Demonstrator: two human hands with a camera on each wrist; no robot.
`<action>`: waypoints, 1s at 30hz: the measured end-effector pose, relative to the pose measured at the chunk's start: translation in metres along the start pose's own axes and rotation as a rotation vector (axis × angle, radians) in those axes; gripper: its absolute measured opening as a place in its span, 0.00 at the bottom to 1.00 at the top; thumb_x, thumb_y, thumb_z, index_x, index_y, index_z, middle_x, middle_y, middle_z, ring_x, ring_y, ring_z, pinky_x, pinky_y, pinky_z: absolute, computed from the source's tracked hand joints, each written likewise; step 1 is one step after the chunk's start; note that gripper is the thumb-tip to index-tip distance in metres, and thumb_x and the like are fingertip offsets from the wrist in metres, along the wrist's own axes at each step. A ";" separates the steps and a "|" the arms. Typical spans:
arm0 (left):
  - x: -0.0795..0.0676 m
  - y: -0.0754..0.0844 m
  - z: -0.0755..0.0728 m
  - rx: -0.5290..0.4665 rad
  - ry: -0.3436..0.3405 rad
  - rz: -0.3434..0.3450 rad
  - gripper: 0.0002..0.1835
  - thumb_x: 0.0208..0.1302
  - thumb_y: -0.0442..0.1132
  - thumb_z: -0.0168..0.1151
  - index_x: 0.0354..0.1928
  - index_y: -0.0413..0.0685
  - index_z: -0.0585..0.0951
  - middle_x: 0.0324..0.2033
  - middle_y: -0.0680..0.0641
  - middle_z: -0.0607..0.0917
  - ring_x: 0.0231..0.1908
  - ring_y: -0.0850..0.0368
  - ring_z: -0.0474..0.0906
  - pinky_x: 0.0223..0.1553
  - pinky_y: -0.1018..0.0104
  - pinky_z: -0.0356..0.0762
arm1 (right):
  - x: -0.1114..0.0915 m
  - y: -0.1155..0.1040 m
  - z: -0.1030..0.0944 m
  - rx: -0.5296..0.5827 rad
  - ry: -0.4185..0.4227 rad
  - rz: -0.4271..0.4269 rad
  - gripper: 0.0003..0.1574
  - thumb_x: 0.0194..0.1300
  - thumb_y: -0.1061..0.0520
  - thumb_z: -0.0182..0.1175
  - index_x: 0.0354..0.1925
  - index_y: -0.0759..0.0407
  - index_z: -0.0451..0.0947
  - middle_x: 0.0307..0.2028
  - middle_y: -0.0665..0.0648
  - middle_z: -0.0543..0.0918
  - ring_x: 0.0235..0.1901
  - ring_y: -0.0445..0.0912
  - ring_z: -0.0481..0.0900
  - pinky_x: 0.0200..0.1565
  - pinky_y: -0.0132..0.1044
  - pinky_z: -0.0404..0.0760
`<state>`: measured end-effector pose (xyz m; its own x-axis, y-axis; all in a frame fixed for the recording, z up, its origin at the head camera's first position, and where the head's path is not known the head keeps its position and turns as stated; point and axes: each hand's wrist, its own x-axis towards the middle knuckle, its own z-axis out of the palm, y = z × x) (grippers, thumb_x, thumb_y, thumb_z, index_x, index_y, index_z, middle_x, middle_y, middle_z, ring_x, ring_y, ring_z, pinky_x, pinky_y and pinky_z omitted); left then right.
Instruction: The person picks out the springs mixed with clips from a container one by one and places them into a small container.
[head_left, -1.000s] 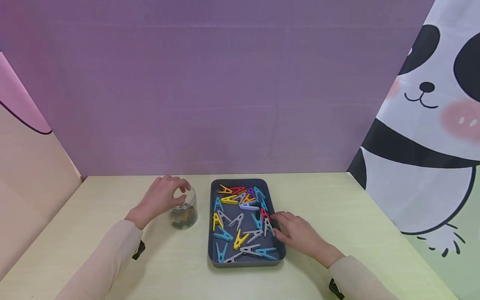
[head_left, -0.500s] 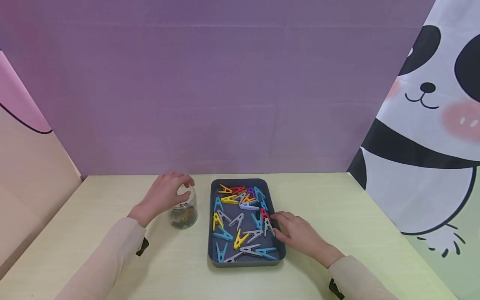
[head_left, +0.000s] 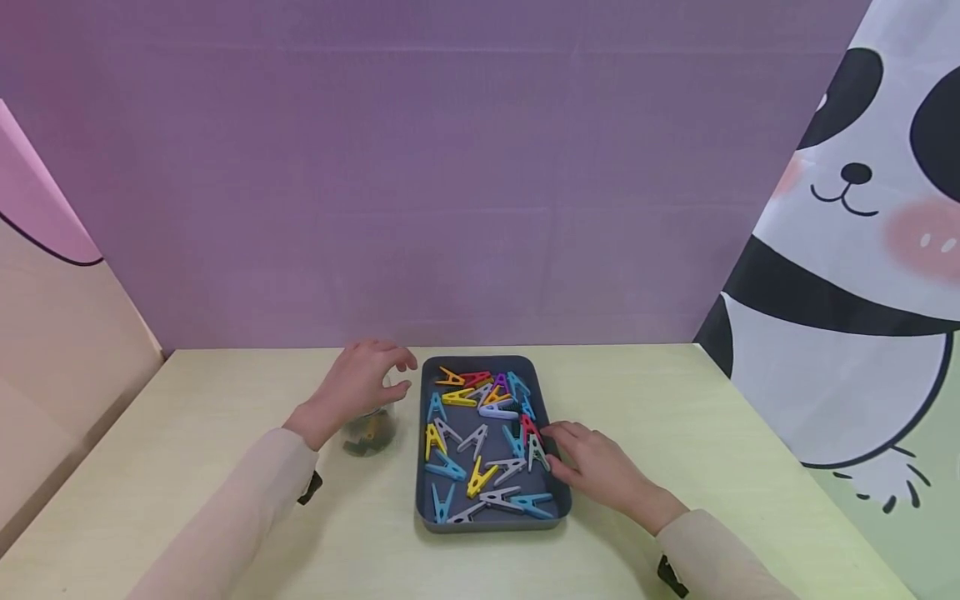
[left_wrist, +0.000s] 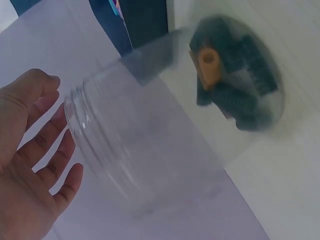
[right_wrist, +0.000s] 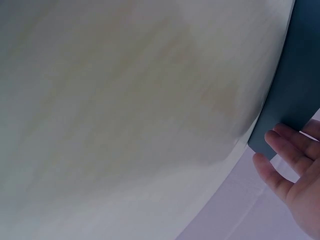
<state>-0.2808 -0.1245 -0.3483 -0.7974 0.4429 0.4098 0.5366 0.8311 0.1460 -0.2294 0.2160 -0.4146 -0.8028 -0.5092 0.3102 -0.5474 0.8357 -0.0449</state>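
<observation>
Grey tray (head_left: 491, 527) seemingly against right grip (head_left: 600, 469)

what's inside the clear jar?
Clear jar: dark pieces and an orange piece at the bottom. They overlap, so whatever lies beneath, and the exact count, can't be seen. In the head view the left hand covers much of the jar's top.

The jar (left_wrist: 125, 130) looks like clear, smooth plastic, glossy along its ridged neck (left_wrist: 95, 135); the clips (head_left: 481, 478) look like moulded plastic, the tray (head_left: 491, 527) like smooth matt plastic. The tabletop (head_left: 637, 400) has a faint wood grain, the backdrop (head_left: 450, 167) looks like creased matt cloth, the sleeves (head_left: 225, 512) like matt cloth
</observation>
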 end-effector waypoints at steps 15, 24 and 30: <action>0.018 0.027 0.022 0.043 -0.075 0.048 0.13 0.54 0.47 0.64 0.43 0.57 0.81 0.40 0.55 0.82 0.44 0.55 0.73 0.53 0.55 0.67 | 0.000 0.000 0.001 0.005 0.001 0.003 0.23 0.59 0.50 0.58 0.50 0.61 0.74 0.47 0.57 0.79 0.44 0.49 0.79 0.47 0.43 0.78; 0.032 0.033 0.040 0.069 -0.141 0.009 0.15 0.54 0.48 0.64 0.45 0.58 0.80 0.43 0.55 0.82 0.44 0.55 0.72 0.51 0.56 0.67 | -0.001 0.002 0.002 -0.002 0.017 -0.011 0.22 0.59 0.51 0.58 0.49 0.61 0.74 0.47 0.57 0.80 0.44 0.49 0.79 0.46 0.42 0.78; 0.039 0.037 0.048 0.072 -0.172 -0.029 0.15 0.54 0.47 0.65 0.45 0.57 0.80 0.44 0.53 0.82 0.44 0.53 0.71 0.52 0.55 0.66 | -0.001 0.002 0.002 -0.012 0.014 -0.015 0.22 0.59 0.50 0.58 0.49 0.60 0.74 0.47 0.57 0.80 0.44 0.49 0.80 0.46 0.42 0.78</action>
<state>-0.3048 -0.0606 -0.3703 -0.8511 0.4639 0.2456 0.4962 0.8637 0.0881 -0.2305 0.2176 -0.4168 -0.7912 -0.5190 0.3236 -0.5565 0.8304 -0.0287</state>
